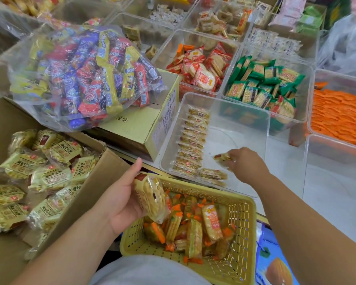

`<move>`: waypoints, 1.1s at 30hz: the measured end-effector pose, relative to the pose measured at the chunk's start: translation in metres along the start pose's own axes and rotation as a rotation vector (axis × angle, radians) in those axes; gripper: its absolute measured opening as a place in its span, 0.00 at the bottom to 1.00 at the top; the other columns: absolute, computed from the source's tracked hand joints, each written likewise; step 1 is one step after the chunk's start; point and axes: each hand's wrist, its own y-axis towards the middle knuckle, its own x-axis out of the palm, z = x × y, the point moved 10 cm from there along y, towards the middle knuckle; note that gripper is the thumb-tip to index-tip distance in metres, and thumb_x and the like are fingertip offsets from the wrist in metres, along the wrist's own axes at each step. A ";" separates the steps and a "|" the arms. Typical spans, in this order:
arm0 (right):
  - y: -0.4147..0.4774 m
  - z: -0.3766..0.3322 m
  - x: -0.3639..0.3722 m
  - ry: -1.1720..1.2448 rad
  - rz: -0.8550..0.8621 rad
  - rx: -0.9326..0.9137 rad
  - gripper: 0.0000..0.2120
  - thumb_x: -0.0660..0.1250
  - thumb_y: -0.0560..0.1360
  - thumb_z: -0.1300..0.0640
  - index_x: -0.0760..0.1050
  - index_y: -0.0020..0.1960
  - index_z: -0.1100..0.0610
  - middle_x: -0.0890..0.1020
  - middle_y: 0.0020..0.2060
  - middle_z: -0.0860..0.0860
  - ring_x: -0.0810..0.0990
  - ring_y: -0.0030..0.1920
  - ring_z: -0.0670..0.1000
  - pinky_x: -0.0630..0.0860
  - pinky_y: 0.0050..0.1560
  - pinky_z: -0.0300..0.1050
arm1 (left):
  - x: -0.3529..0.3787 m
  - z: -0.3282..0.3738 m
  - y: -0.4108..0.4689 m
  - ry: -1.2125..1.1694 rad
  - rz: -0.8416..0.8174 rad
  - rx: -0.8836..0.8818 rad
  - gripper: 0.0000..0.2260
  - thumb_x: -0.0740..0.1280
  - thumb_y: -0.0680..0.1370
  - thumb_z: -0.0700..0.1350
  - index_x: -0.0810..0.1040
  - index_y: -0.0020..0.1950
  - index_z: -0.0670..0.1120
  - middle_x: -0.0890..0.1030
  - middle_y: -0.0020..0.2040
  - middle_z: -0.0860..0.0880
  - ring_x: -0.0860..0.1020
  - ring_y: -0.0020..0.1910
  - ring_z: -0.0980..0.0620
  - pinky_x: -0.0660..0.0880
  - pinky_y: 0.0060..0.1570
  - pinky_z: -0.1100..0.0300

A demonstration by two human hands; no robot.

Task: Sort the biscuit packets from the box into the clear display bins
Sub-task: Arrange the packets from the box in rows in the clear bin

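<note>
The left hand (121, 200) curls its fingers round a stack of biscuit packets (150, 199) over the yellow basket (239, 254). The right hand (248, 165) pinches a single packet (224, 158) inside the clear bin (245, 124), near the packed row (193, 138).

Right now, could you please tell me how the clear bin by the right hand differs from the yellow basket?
The clear bin has smooth see-through walls; the yellow basket is opaque and perforated. The clear bin holds a neat row of packets, with mostly bare floor; the yellow basket holds a loose jumble of packets. Both are rectangular and open-topped.
</note>
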 end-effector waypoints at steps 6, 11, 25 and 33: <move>0.011 -0.037 0.044 -0.113 -0.252 -0.167 0.18 0.58 0.85 0.48 0.73 0.71 0.52 0.81 0.62 0.55 0.78 0.61 0.60 0.76 0.60 0.52 | -0.002 0.009 -0.002 -0.018 -0.011 0.078 0.32 0.72 0.70 0.66 0.84 0.61 0.41 0.84 0.57 0.36 0.85 0.54 0.37 0.81 0.55 0.37; 0.011 -0.048 0.064 -0.098 -0.367 -0.146 0.20 0.50 0.87 0.49 0.71 0.71 0.56 0.79 0.64 0.58 0.77 0.64 0.60 0.73 0.62 0.51 | 0.002 0.010 -0.003 -0.078 -0.091 0.088 0.20 0.66 0.73 0.57 0.89 0.49 0.43 0.86 0.48 0.40 0.86 0.45 0.40 0.82 0.49 0.40; 0.003 -0.040 0.062 0.136 -0.363 -0.051 0.32 0.55 0.82 0.34 0.61 0.80 0.49 0.68 0.77 0.54 0.67 0.75 0.59 0.65 0.74 0.59 | -0.001 0.014 -0.008 -0.045 0.032 0.144 0.16 0.65 0.81 0.45 0.76 0.68 0.41 0.86 0.57 0.37 0.85 0.54 0.36 0.84 0.39 0.46; -0.073 -0.114 -0.034 0.565 0.052 -0.318 0.23 0.62 0.79 0.38 0.74 0.70 0.45 0.77 0.64 0.42 0.75 0.61 0.40 0.75 0.61 0.44 | 0.000 0.043 0.002 0.134 0.152 0.244 0.08 0.66 0.82 0.41 0.76 0.61 0.42 0.87 0.54 0.39 0.87 0.51 0.38 0.85 0.43 0.44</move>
